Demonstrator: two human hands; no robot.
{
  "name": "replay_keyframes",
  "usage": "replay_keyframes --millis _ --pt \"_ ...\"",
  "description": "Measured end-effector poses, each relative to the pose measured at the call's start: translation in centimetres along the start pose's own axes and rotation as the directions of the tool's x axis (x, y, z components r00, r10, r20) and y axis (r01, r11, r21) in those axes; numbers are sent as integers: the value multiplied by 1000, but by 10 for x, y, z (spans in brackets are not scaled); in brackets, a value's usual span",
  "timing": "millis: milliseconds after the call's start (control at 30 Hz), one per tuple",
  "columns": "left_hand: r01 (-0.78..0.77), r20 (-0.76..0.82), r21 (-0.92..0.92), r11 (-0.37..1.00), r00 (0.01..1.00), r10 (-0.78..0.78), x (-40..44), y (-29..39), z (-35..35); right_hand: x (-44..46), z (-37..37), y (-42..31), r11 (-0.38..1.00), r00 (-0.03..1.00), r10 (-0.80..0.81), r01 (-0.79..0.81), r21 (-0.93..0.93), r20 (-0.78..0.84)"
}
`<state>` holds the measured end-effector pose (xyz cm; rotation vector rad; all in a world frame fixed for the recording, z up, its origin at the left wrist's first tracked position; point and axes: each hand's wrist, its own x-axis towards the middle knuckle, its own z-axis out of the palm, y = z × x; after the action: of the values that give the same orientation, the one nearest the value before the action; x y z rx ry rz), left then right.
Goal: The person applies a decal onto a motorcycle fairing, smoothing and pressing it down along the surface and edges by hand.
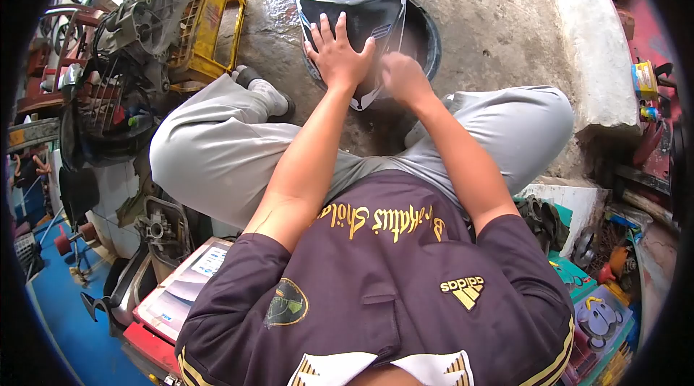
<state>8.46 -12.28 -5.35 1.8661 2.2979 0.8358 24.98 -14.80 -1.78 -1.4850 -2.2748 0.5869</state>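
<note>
Nearest, a person in a dark shirt (383, 274) and grey trousers (224, 144) sat with knees spread wide, leaving room between them. The right hand (403, 81) was at the right edge of a black panel (370, 10), blurred; its fingers looked curled, but whether they pinched anything could not be told. The left hand (340, 57) lay flat on the panel, fingers spread, seemingly to keep it steady. The panel was tapered, its long axis running away from the body, narrow tip pointing back at the person, broad end pointing away. It was over a round dark tub (434, 43), perhaps so the rim could carry its weight. Left of the tub, on the concrete floor (491, 10), stood a yellow crate (206, 32)
</note>
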Motion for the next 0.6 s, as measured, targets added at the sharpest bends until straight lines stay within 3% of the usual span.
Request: replay_keyframes --millis 167,233,300,367,600 --pt "1 1 1 1000 1000 -1 0 1 0 5 2 6 999 997 -21 23 26 -78" --pt "2 7 5 1000 1000 -2 0 0 0 11 5 12 999 982 -18 27 47 -186" --pt "5 13 5 1000 1000 -5 0 1 -1 7 6 10 998 982 -28 37 42 -189" --pt "12 26 -24 1000 1000 -12 0 2 -3 -1 6 5 998 997 -57 56 -20 -52" --pt "14 28 -25 1000 1000 -14 1 2 -2 12 9 13 997 974 -72 66 -34 -216"
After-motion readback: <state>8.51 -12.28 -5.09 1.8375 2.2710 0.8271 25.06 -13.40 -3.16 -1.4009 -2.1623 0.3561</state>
